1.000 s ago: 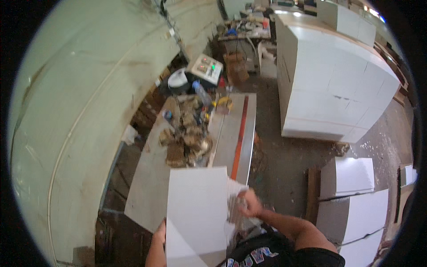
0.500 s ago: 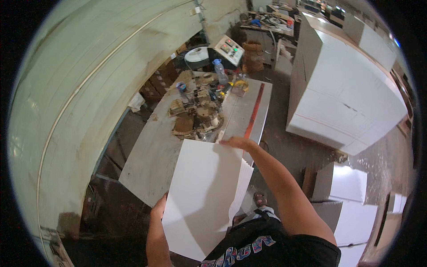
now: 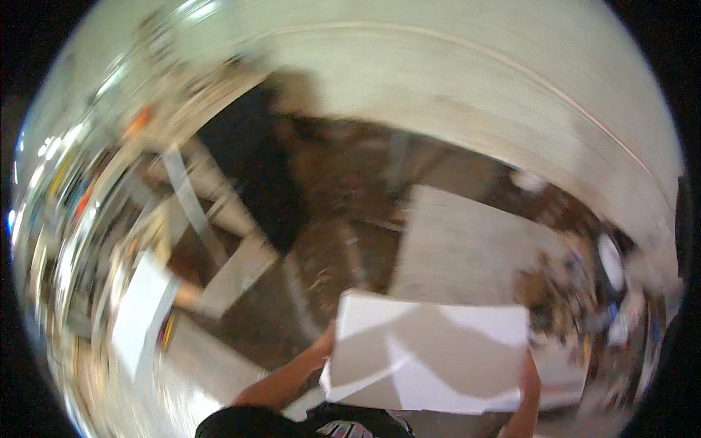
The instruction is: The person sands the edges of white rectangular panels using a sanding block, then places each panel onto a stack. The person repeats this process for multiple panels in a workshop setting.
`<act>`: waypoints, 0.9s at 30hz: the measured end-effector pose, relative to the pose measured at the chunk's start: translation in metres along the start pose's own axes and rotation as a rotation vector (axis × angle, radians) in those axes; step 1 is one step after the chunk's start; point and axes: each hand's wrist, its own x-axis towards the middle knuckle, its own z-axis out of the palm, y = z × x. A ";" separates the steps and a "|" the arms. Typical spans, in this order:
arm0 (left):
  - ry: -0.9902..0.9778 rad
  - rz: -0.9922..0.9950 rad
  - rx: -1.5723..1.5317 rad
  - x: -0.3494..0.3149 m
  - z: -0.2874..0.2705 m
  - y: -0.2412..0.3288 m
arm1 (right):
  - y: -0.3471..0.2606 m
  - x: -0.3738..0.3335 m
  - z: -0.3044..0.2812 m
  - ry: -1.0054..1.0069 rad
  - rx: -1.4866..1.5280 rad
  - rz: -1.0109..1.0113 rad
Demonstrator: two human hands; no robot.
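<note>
I hold a white rectangular panel (image 3: 431, 354) flat in front of my chest, its long side across the view. My left hand (image 3: 325, 349) grips its left edge and my right hand (image 3: 527, 374) grips its right edge. Beyond the panel lies the grey worktable (image 3: 467, 244). The whole picture is smeared by motion, so fine detail is lost.
A heap of tools and clutter (image 3: 573, 292) sits on the right end of the table. A pale curved wall (image 3: 467, 80) runs behind it. Other white boards (image 3: 139, 317) lean or lie at the left on the brown floor (image 3: 321, 219). A dark shape (image 3: 255, 175) stands at upper left.
The view has swung sharply to the left, so the table now lies right of centre. My right hand went from the panel's far corner to its right edge; the panel now lies crosswise.
</note>
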 end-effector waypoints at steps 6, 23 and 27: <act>0.085 -0.048 0.175 -0.061 0.027 0.037 | -0.084 0.031 0.177 -0.093 -0.281 -0.343; 0.261 0.235 0.120 -0.135 0.023 -0.150 | -0.121 -0.043 0.494 -0.792 -0.398 -0.887; 0.336 0.297 0.121 -0.137 0.002 -0.218 | -0.111 -0.046 0.504 -0.861 -0.413 -0.900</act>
